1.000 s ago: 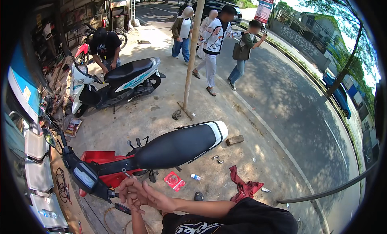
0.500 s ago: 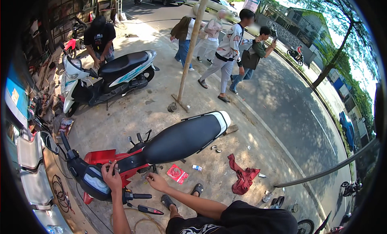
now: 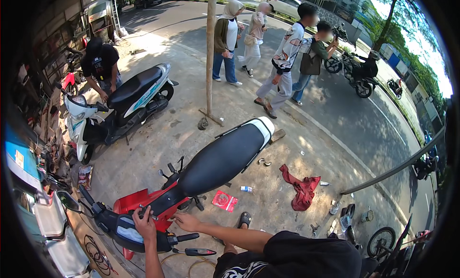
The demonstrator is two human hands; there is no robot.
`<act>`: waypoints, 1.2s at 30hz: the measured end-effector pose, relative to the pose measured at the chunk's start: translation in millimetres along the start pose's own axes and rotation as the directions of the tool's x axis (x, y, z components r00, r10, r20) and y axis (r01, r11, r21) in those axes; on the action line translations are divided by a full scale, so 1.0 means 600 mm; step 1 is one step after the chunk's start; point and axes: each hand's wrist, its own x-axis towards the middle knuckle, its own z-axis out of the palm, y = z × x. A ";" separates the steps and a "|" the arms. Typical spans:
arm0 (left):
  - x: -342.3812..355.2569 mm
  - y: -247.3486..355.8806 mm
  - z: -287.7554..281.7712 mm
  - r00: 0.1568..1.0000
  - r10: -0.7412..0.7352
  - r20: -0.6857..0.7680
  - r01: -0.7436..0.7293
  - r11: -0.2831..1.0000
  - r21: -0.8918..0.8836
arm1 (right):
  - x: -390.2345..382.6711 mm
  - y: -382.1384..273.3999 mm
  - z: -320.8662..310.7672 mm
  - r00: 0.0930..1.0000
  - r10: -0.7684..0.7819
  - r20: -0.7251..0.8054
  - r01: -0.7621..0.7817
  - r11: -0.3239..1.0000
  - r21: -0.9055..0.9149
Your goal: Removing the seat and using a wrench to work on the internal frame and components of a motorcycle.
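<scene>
A red and black motorbike (image 3: 163, 201) with a long black seat (image 3: 221, 159) stands across the ground in front of me. My left hand (image 3: 145, 225) is over its front body, just behind the handlebar, fingers bent together around something small and dark that I cannot make out. Close beside the red side panel (image 3: 165, 213), my right hand (image 3: 188, 222) has its fingers drawn together. Whether anything is between them is too small to see.
A red cloth (image 3: 302, 187), a red packet (image 3: 224, 201) and a small white-and-blue bottle (image 3: 246, 189) lie on the concrete. A wooden pole (image 3: 210, 62) rises beyond the seat. A person bends over a white scooter (image 3: 129, 101) at left. Several people walk along the roadside.
My view has shifted, and my right hand is now nearer the red panel and my left hand. The walkers have moved right along the road; a motorcycle rider has appeared beside them.
</scene>
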 end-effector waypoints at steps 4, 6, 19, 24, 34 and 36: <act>0.034 -0.013 -0.012 0.999 -0.040 -0.018 0.040 0.999 0.002 | 0.036 0.000 0.006 0.999 0.012 -0.043 -0.013 1.000 -0.015; 0.034 -0.010 -0.010 1.000 -0.027 -0.006 0.027 0.999 0.022 | 0.051 0.000 0.016 0.999 0.044 -0.026 -0.044 0.999 0.016; 0.036 -0.018 0.008 0.996 -0.079 0.035 0.076 0.993 0.092 | 0.102 -0.011 0.148 0.890 0.344 0.299 -0.378 0.924 0.064; 0.045 -0.007 0.008 0.992 -0.112 0.050 0.106 0.989 0.104 | 0.119 0.005 0.184 0.850 0.370 0.374 -0.423 0.903 0.067; 0.059 -0.017 0.012 0.996 -0.091 0.016 0.089 0.991 0.098 | 0.166 0.041 0.191 0.942 0.333 0.035 -0.328 0.897 0.296; 0.053 -0.026 0.013 0.995 -0.099 0.028 0.096 0.991 0.096 | 0.189 0.056 0.156 0.819 0.522 -0.239 -0.332 0.770 0.544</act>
